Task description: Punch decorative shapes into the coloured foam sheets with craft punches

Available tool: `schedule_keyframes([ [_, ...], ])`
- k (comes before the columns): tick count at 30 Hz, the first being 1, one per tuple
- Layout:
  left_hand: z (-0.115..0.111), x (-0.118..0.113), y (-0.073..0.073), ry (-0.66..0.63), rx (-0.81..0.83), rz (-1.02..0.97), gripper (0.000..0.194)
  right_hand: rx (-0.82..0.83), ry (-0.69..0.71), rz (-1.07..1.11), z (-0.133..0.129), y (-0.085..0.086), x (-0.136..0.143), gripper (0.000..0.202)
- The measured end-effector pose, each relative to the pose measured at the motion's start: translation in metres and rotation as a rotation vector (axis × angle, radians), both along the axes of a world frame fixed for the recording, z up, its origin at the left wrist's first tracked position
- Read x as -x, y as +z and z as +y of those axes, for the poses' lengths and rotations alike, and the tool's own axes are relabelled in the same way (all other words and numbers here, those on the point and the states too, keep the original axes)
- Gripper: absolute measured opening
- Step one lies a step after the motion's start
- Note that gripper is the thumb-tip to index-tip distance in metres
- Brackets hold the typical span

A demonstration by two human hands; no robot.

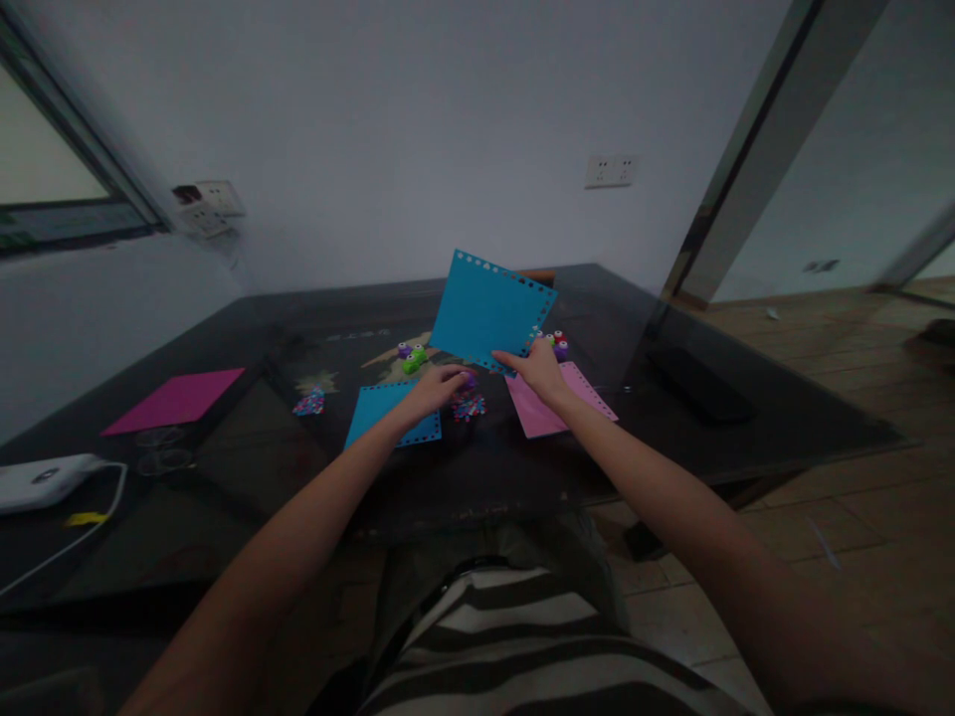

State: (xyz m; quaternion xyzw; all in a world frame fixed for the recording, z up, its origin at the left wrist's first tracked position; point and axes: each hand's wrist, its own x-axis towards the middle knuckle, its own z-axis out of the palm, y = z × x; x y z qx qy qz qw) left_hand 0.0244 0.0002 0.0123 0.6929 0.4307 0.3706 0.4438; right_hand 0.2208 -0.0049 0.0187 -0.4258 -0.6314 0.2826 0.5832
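Observation:
A blue sheet of paper (488, 310) with shapes punched along several of its edges is tilted up above the table. My right hand (541, 370) pinches it by the lower right corner. Lower and to the left, my left hand (440, 386) has its fingers closed around a small purple paper punch (469, 381), partly hidden by them. Just under it lies a pile of mixed-colour paper bits (469, 406). Another blue sheet (373, 406) with punched edges lies flat beneath my left forearm. A pink punched sheet (538, 410) rests under my right wrist.
Green and purple punches (414, 360) stand behind my left hand, and more coloured punches (559, 346) behind my right. A second paper-bit pile (310, 402), a magenta sheet (175, 400) and a white power strip (49, 481) lie leftward. A black oblong object (699, 386) lies right.

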Motion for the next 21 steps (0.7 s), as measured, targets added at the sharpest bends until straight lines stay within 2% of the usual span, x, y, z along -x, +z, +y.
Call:
schedule_keyframes([
  [11, -0.002, -0.001, -0.008, -0.008, -0.084, 0.095, 0.028, 0.002, -0.005, -0.035, 0.004, -0.002, -0.002, 0.029],
  [21, 0.002, 0.000, -0.020, 0.006, 0.022, -0.005, 0.033, 0.028, 0.038, 0.038, 0.002, -0.002, 0.000, 0.031],
])
